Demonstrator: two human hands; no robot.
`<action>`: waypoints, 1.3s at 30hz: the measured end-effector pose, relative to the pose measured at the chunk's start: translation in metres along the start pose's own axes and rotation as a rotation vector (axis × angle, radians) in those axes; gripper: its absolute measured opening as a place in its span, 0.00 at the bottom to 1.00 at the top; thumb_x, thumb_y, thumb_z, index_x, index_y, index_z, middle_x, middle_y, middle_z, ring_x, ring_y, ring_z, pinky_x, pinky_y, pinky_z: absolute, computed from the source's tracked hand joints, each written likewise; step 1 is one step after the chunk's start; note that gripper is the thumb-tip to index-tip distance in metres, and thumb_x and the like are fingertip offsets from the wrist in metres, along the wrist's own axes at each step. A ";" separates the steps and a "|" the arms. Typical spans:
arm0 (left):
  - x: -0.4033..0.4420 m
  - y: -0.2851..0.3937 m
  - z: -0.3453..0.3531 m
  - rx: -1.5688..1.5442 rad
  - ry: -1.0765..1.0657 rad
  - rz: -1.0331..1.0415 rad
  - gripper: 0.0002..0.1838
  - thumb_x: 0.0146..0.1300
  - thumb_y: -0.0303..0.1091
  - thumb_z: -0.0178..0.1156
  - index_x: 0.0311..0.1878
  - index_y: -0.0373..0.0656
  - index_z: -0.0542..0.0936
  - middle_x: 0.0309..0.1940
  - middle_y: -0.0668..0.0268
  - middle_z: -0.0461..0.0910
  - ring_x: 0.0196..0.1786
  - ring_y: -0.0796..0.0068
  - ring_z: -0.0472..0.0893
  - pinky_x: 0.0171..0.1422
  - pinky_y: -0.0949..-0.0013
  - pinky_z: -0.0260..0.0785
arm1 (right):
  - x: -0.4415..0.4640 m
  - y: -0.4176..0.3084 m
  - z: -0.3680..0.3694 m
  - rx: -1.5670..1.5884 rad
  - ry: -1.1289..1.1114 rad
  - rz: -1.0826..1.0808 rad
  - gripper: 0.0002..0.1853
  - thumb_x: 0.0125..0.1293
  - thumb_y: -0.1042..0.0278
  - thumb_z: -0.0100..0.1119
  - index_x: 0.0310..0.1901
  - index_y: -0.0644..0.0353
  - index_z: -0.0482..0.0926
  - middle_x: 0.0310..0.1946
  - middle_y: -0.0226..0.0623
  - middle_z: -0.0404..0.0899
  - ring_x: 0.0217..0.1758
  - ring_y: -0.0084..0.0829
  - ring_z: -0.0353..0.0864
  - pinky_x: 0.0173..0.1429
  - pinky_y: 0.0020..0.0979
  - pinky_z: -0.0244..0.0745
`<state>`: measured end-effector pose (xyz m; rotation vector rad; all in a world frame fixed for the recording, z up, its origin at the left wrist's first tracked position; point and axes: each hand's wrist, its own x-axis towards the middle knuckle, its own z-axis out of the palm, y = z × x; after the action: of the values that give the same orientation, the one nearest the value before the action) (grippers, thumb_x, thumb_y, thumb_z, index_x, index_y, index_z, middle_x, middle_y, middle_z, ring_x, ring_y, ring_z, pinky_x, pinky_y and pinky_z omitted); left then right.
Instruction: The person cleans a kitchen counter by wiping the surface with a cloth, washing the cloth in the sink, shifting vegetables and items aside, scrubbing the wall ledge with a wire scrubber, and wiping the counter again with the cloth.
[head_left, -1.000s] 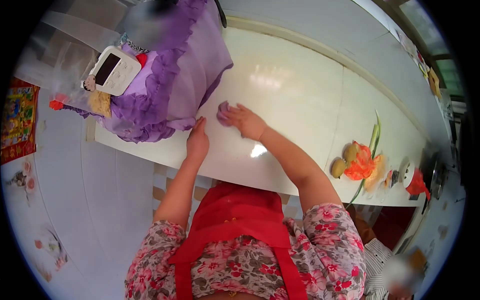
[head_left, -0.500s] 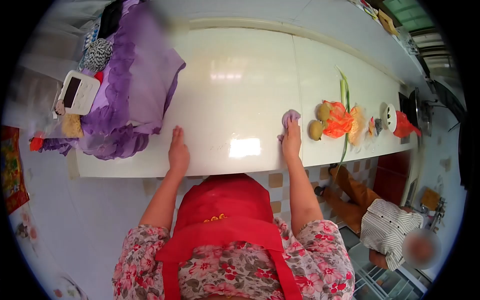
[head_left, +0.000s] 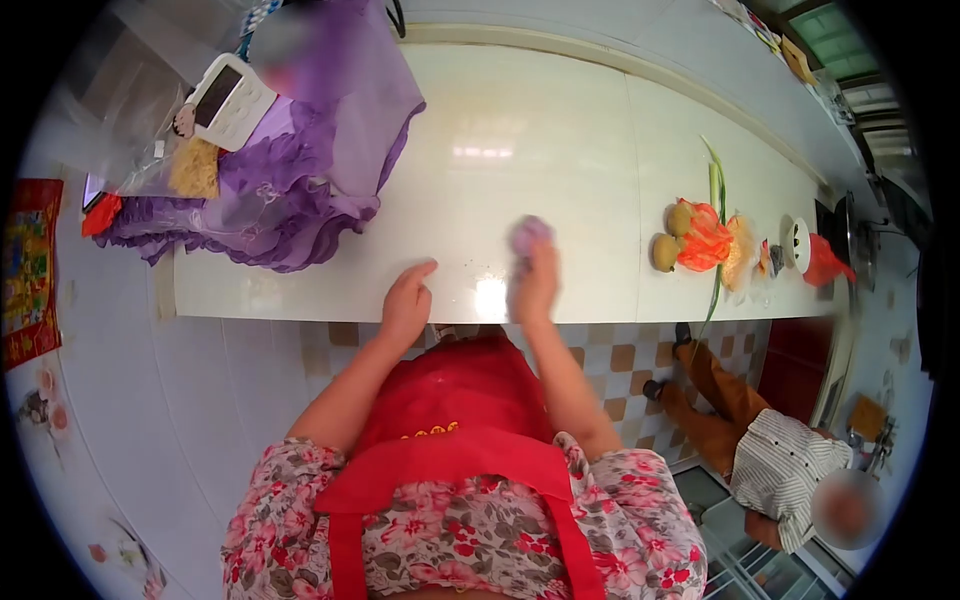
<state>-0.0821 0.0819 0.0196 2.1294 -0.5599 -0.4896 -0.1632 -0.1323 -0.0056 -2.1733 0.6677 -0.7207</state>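
Observation:
My right hand (head_left: 537,285) presses a small purple cloth (head_left: 531,234) onto the white countertop (head_left: 560,120). The hand is slightly blurred, and the cloth is bunched at its fingertips. At the counter's front edge, my left hand (head_left: 407,305) holds nothing; its index finger is stretched out and pointing inward over the surface. A few small dark specks lie on the counter between both hands, next to a bright reflection.
A ruffled purple cover (head_left: 300,190) lies at the left, with a white timer (head_left: 230,100) on it. Potatoes (head_left: 665,252), a red plastic bag (head_left: 703,240), green onion (head_left: 716,190) and a white bowl (head_left: 797,245) are at the right. Another person (head_left: 785,460) stands beyond, lower right.
My right hand has drawn the purple cloth leftward across the counter, toward the specks. The left hand has come closer to the middle. The view has shifted a little.

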 end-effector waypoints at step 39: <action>-0.044 -0.061 0.073 -1.652 -0.431 -1.167 0.32 0.73 0.49 0.34 0.61 0.25 0.68 0.61 0.44 0.71 0.66 0.54 0.71 0.72 0.53 0.60 | -0.029 -0.017 0.058 0.193 -0.674 -0.658 0.20 0.49 0.86 0.53 0.43 0.57 0.84 0.49 0.39 0.81 0.59 0.42 0.76 0.62 0.41 0.70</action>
<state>-0.1439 0.0913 -0.0643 0.4860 0.8045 -1.3860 -0.1411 -0.0752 -0.0342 -2.2499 -0.4631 -0.2924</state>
